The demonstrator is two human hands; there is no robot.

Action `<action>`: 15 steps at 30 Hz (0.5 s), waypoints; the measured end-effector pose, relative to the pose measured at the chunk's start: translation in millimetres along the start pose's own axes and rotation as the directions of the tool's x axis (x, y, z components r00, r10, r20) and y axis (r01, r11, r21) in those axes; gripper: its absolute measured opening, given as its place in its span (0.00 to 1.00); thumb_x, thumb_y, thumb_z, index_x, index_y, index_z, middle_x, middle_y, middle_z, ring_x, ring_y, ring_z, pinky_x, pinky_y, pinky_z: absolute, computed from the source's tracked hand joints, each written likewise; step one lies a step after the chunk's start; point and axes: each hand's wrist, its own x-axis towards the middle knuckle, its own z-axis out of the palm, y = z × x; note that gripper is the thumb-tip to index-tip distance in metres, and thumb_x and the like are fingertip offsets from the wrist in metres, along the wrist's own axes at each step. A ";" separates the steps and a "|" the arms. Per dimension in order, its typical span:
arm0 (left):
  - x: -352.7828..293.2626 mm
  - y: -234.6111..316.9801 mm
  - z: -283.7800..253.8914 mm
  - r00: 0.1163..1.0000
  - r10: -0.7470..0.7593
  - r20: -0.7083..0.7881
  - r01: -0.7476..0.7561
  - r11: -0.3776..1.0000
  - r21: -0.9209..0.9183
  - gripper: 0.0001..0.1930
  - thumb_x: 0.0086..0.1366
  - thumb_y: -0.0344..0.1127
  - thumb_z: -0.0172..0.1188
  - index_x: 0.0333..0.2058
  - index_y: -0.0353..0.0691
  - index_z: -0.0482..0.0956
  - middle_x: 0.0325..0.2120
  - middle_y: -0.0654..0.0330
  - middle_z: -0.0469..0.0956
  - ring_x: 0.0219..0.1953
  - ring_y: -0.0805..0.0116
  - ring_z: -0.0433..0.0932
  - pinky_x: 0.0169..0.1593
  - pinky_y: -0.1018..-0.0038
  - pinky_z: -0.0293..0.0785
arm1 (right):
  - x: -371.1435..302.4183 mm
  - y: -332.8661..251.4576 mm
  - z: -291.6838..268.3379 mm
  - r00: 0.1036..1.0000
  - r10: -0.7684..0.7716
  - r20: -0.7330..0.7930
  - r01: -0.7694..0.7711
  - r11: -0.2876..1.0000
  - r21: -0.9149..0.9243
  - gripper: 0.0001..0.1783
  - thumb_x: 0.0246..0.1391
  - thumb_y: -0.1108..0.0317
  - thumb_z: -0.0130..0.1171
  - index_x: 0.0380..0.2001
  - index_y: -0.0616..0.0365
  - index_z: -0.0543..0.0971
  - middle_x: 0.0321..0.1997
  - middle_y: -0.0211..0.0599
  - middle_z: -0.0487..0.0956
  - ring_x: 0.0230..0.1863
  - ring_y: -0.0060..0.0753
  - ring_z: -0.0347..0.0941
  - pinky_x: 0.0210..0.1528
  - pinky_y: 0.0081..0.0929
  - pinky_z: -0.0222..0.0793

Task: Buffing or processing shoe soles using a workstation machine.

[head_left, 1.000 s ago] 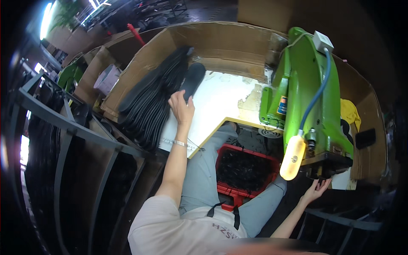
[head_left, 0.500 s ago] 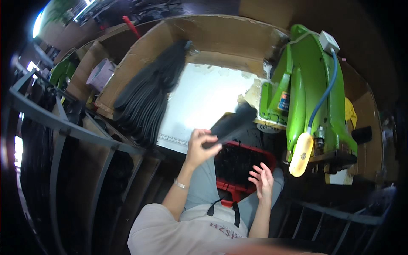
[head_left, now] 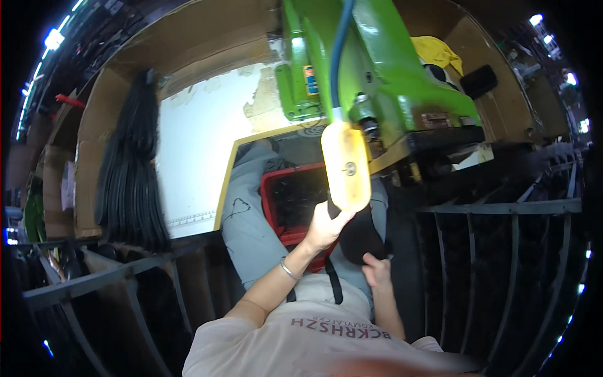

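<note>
A black shoe sole (head_left: 362, 240) is held between my two hands, above my right thigh and just under the glowing yellow lamp (head_left: 347, 164). My left hand (head_left: 324, 229) is closed on its far left edge, and part of that end is hidden behind the lamp. At the near end, my right hand (head_left: 377, 270) pinches the sole with the thumb on top. The lamp hangs on a blue stalk in front of the green machine (head_left: 392, 69). A fanned stack of similar black soles (head_left: 129, 169) lies at the left of the white tabletop (head_left: 191, 141).
Cardboard walls (head_left: 182, 41) surround the tabletop. Below its yellow-edged cutout, between my knees, stands a red crate (head_left: 269, 204) with dark contents. Grey metal racks (head_left: 119, 273) flank me on both sides. A yellow cloth (head_left: 436, 51) lies behind the machine.
My view has turned right toward the machine. The sole has moved from beside the tabletop to beneath the lamp. My right hand, open before, has taken hold of its near end.
</note>
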 end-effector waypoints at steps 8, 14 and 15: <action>44.7 7.3 21.3 0.994 0.061 -0.089 -0.026 0.934 0.355 0.11 0.59 0.37 0.60 0.28 0.34 0.79 0.20 0.67 0.75 0.23 0.82 0.67 0.27 0.82 0.65 | -18.6 11.8 41.1 0.966 -0.126 0.224 0.109 0.990 0.088 0.27 0.39 0.88 0.60 0.48 0.65 0.72 0.47 0.39 0.74 0.49 0.35 0.71 0.55 0.33 0.66; 21.9 18.0 22.5 0.978 0.152 -0.140 -0.113 0.961 0.253 0.04 0.59 0.30 0.59 0.28 0.36 0.78 0.22 0.68 0.74 0.23 0.84 0.67 0.27 0.82 0.64 | -35.1 -32.0 13.0 0.952 -0.274 0.137 0.285 0.956 -0.071 0.35 0.33 0.90 0.58 0.51 0.66 0.67 0.49 0.42 0.73 0.50 0.38 0.70 0.55 0.33 0.66; 19.3 28.6 29.3 0.981 0.092 -0.171 -0.066 0.986 0.155 0.04 0.59 0.30 0.59 0.28 0.35 0.78 0.22 0.69 0.74 0.24 0.83 0.67 0.28 0.83 0.64 | -37.1 -45.7 12.3 0.922 -0.375 0.091 0.383 0.920 -0.086 0.36 0.33 0.89 0.58 0.52 0.66 0.66 0.49 0.42 0.72 0.51 0.38 0.70 0.56 0.34 0.65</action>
